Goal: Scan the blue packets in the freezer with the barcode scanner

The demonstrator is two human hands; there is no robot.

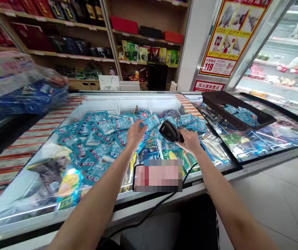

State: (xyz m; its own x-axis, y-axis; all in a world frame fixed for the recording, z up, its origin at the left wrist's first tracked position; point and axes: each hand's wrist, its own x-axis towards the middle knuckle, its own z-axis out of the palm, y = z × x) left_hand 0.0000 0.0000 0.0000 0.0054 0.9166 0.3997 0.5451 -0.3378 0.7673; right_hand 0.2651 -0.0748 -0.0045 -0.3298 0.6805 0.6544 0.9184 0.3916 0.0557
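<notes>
My right hand [190, 140] is wrapped round the handle of a black barcode scanner [170, 132], whose head points left toward my other hand. Between the closed fingers of my left hand [136, 133] is the edge of a small blue packet [152, 121], with a printed barcode patch facing up. Many similar blue packets [99, 137] lie in a loose heap on the glass top of the freezer around and left of my hands. A phone [158, 176], its screen blurred out, lies on the front edge below my hands. The scanner's black cable [149, 213] runs past it.
A dark brown basket [216, 104] holding several blue packets sits on the freezer's right part. At the left, a plastic-wrapped bundle [21, 86] rests on the edge. Shelves [149, 36] with boxes and bags stand behind. Tiled floor [276, 198] shows at the right.
</notes>
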